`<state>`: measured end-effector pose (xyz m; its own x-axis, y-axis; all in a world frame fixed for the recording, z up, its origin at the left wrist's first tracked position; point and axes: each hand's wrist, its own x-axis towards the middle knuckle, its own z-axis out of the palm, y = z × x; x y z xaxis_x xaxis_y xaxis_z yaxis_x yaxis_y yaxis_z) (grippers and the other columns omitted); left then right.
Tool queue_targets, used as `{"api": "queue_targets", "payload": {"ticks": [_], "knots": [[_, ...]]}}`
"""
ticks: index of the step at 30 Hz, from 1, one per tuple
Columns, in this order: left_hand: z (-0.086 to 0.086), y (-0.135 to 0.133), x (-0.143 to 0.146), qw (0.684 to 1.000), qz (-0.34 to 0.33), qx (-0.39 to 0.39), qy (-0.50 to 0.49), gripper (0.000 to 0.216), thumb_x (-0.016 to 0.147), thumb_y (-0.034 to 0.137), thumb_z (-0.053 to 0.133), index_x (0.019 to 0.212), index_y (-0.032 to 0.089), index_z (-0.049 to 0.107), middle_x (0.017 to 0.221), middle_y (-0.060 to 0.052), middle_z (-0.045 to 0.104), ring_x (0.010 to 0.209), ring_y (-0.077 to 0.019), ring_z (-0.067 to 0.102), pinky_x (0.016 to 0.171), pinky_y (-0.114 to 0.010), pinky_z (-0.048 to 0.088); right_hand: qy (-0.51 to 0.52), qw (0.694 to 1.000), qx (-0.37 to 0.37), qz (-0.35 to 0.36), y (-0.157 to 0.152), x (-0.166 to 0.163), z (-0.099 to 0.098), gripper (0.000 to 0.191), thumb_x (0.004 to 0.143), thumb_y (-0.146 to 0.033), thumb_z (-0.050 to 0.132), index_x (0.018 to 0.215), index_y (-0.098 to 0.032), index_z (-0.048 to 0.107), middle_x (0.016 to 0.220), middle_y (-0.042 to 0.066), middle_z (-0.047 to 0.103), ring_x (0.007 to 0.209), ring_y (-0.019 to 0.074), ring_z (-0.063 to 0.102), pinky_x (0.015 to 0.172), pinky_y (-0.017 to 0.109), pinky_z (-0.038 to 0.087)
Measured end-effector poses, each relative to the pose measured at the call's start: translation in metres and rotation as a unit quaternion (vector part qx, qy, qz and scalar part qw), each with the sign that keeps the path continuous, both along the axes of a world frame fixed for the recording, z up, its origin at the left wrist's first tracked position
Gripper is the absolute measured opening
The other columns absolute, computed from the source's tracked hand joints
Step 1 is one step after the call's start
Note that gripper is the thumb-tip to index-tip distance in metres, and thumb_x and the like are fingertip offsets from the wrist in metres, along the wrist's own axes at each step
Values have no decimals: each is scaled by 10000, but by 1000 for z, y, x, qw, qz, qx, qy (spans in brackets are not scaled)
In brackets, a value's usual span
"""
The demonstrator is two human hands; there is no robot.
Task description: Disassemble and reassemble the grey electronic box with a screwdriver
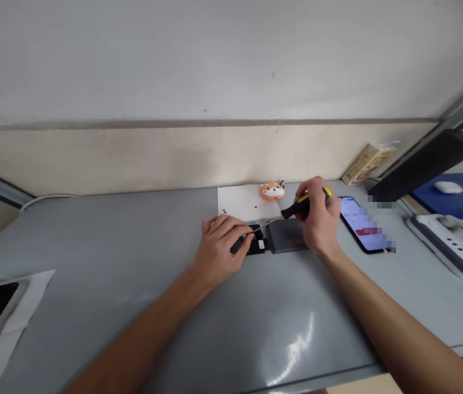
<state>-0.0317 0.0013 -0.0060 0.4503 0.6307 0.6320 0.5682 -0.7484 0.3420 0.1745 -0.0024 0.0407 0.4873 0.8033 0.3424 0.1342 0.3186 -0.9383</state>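
Holding the screwdriver (303,204) in my closed right hand (317,219), I aim its tip at the black device (258,243), which my left hand (218,246) pins down. Two screws (224,211) lie on white paper (241,201) at eleven o'clock (others may remain; I cannot tell).

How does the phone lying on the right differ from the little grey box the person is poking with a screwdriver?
The phone is thin, black-framed and lit, its screen showing; the grey box is thicker, dull and has no display. The phone lies untouched beside the right hand, whereas the grey box sits between both hands, the left hand at its dark end and the screwdriver angled down towards it. Both lie flat on the grey table.
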Motion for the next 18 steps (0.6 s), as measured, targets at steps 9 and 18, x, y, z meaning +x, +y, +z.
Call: {"api": "queue_targets", "payload": {"ticks": [9,18], "knots": [[2,-5,2,998,10,-53,34,175,978,337,615,1106,253,699,1113,-21,760,1089,-238,652,1037,-476,345,-68,994,86,2,-1,-4,-7,377,968,-568,553,822,-223,592,663,-33,545,517,82,513,424,197,430],[5,-4,0,985,-18,-136,102,532,939,416,634,1414,218,500,1384,-81,657,1285,-284,566,1107,-502,302,-148,987,62,9,1,-3,-22,303,965,-508,603,860,-225,629,650,-35,561,516,92,508,466,231,451]]}}
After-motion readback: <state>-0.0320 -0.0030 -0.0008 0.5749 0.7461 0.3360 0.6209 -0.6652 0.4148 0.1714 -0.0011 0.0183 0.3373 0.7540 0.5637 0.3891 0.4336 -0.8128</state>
